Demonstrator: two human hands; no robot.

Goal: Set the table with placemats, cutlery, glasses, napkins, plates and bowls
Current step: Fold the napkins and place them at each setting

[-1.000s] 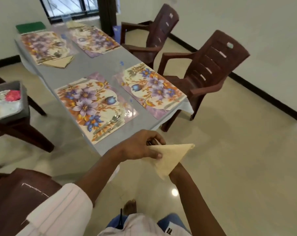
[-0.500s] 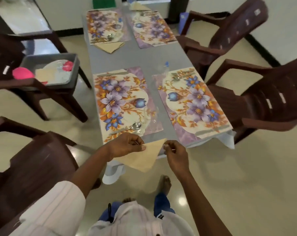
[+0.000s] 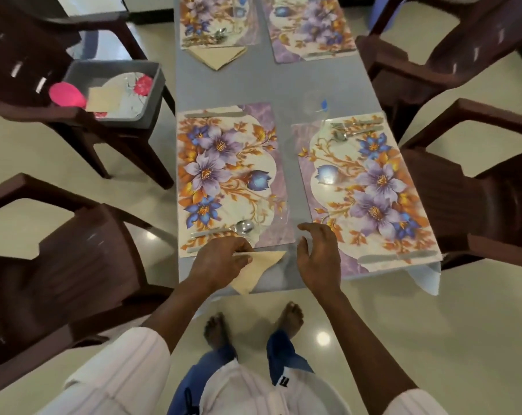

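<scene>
Beige napkin (image 3: 267, 260): folded to a triangle, on the table (image 3: 265, 85) just in front of the near-left mat (image 3: 224, 175), along its near edge.
Left hand (image 3: 221, 262): pinches the napkin's left part with curled fingers, over the mat's near edge.
Right hand (image 3: 319, 256): fingers loose and spread, holding nothing, just right of the mat's near corner.
Spoon (image 3: 243, 226): on the mat, just beyond the left hand.
Second mat (image 3: 364, 190): right of the mat, cutlery (image 3: 343, 133) at its far end.
Grey tub (image 3: 152, 94): on a chair (image 3: 20, 70), left of the mat's far end.
</scene>
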